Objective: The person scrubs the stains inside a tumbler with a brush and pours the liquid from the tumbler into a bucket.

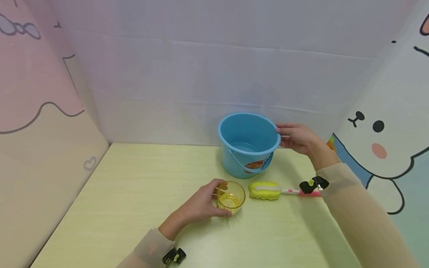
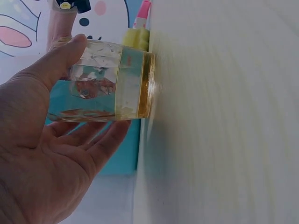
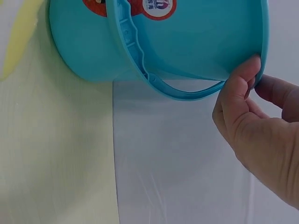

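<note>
My left hand (image 1: 203, 204) holds a yellow-tinted clear glass cup (image 1: 236, 193) with the thumb on its near side and the fingers on its far side. In the left wrist view, the cup (image 2: 100, 84) touches the table at one end. To the right and farther back stands a light blue plastic bucket (image 1: 231, 160), upright, its handle hanging down the front over a red label. My right hand (image 1: 296, 138) pinches the bucket's rim at the right side; in the right wrist view the fingers lie close to the handle's end on the bucket (image 3: 201, 42).
A brush (image 1: 264, 190) with a yellow sponge head and a pink-and-white handle lies right of the cup, partly under the right forearm. The pale wooden table (image 1: 140, 186) meets a white sheet (image 1: 161, 82) behind the bucket. Cartoon-printed panels (image 1: 382, 149) stand at both sides.
</note>
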